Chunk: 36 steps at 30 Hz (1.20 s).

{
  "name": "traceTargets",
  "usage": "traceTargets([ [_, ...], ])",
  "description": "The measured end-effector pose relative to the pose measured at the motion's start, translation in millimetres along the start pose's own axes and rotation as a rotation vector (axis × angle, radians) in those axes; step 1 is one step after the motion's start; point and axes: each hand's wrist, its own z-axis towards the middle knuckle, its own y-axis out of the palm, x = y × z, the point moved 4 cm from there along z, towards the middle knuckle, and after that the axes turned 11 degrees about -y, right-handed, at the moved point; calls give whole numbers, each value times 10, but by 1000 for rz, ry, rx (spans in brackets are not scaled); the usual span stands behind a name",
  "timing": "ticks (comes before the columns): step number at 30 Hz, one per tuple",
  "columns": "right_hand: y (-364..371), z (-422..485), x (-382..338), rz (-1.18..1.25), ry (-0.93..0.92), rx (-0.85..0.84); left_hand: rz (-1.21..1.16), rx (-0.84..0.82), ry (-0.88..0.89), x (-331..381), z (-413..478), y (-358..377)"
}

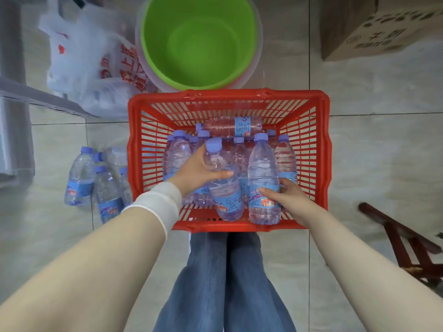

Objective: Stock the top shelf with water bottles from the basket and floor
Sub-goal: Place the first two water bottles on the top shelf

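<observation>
The left hand (195, 170) is wrapped around the upper body of one water bottle (223, 180), thumb across its front, and the right hand (291, 197) clasps a second bottle (263, 180) at its label; both bottles stand tilted over the near end of the red basket (321, 149), apparently mid-lift. Inside the basket, behind the two held ones, more bottles stand packed together and one lies on its side (232, 127) against the far wall; I count roughly ten caps in the basket in all, though overlap makes that uncertain. Left of the basket, on the floor, stands a cluster of loose bottles (96, 178), four or perhaps five. Beyond the basket sits one green tub (199, 41); to the far left of the basket lie one white plastic bag (86, 68) and the edge of a grey shelf (36, 97), and to its far right one cardboard box (374, 27). The top shelf itself is out of view. The risk from here, as I judge it: the thin, smooth bottles are each held one-handed, so either could slip while being raised, or its base could snag on the packed neighbours and topple them.
</observation>
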Motion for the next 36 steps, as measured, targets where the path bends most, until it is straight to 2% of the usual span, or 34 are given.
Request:
traceTargets([
  [6, 65, -1025, -649, 27, -89, -44, -153, 51, 41, 275, -1144, -348],
  [16, 342, -3385, -1994, -19, -349, -141, -165, 246, 132, 973, -3856, -795],
  [25, 1029, -4999, -3209, -22, -643, -200, -126, 479, 407, 1763, -5892, -1440],
  [36, 1934, -6069, -4645, 65, -1040, -163, 36, 705, 774, 2739, -7549, -2615],
])
